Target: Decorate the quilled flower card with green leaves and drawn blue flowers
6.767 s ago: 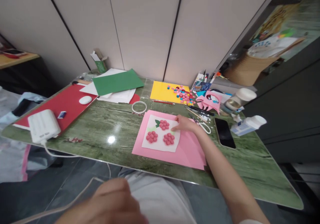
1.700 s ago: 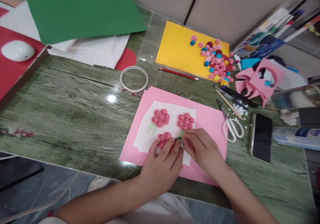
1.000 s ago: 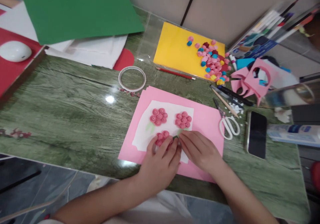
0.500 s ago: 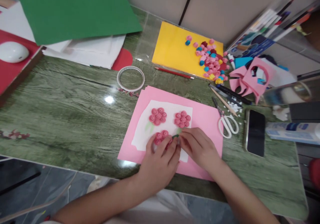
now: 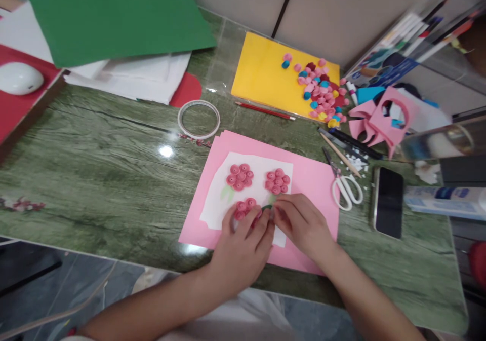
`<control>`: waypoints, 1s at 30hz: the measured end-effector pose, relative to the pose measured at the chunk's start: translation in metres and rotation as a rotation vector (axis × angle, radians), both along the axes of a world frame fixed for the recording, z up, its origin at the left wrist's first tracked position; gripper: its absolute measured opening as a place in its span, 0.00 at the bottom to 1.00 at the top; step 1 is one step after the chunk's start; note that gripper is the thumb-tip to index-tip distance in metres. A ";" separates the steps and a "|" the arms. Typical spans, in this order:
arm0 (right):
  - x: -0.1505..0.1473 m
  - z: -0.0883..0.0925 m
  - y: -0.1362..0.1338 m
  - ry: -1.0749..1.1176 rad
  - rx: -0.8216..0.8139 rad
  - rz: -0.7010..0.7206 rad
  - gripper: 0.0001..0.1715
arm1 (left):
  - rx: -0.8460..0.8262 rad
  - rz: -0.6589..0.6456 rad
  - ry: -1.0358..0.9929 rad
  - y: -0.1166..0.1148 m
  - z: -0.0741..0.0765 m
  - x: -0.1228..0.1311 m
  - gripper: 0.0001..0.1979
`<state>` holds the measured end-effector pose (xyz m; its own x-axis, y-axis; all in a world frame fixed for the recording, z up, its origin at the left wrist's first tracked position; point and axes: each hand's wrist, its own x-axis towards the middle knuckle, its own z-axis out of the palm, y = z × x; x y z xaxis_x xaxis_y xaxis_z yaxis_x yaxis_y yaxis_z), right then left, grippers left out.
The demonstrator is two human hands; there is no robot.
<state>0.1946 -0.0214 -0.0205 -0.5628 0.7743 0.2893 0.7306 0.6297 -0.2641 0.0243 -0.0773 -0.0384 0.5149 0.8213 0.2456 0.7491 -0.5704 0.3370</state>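
A white sheet with three clusters of pink rolled-paper flowers lies on a stack of pink paper on the green table. My left hand rests its fingers on the nearest flower cluster. My right hand is beside it, fingertips pinched at a small dark green leaf piece between the two hands. The other two clusters, upper left and upper right, lie uncovered.
White scissors, a black phone, a tape ring, a yellow sheet with loose paper rolls, a red pencil, pink cut-outs, green card, a white mouse.
My left hand came up from my lap onto the sheet, and the sheet now lies turned. Over the last second both hands stay at the leaf piece, barely moving.
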 end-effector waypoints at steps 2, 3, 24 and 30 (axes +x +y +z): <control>0.000 0.000 0.000 -0.002 0.005 -0.002 0.06 | 0.003 -0.002 -0.001 0.000 0.000 0.000 0.17; 0.000 -0.001 0.000 -0.004 0.005 -0.003 0.05 | 0.004 -0.003 -0.001 0.000 0.000 0.000 0.17; 0.000 0.000 0.000 -0.017 0.009 -0.017 0.06 | 0.007 0.000 0.006 0.001 0.001 -0.001 0.18; 0.001 -0.001 -0.001 -0.021 0.005 -0.015 0.07 | 0.000 -0.001 -0.002 0.001 0.000 -0.001 0.18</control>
